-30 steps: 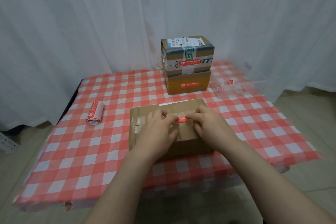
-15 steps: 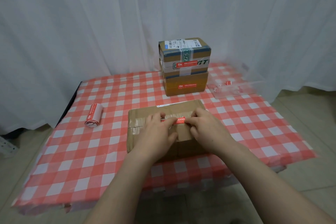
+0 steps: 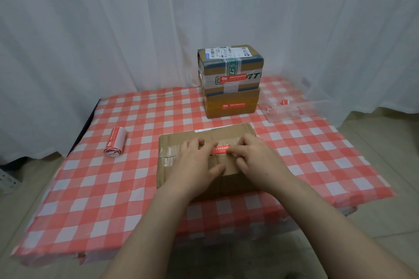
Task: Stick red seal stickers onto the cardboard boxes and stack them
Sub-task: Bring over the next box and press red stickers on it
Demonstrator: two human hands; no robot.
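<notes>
A flat cardboard box [image 3: 172,142] lies on the checked table in front of me. A red seal sticker [image 3: 219,150] sits across the taped seam on its top. My left hand [image 3: 195,161] rests on the box with its fingers laid over the sticker's left end and its thumb on the front edge. My right hand [image 3: 256,161] has curled fingers that pinch the sticker's right end against the box. Behind stands a stack of two boxes, the upper box [image 3: 231,63] and the lower box [image 3: 231,108], each with a red sticker on its front.
A roll of red seal stickers [image 3: 115,141] lies at the left on the red-and-white tablecloth [image 3: 90,188]. A clear plastic tray [image 3: 292,108] with peeled scraps sits right of the stack. White curtains hang behind the table, and floor shows on both sides.
The sticker has come down flatter on the box top, with both hands staying at its ends. My left fingers have spread over its left end.
</notes>
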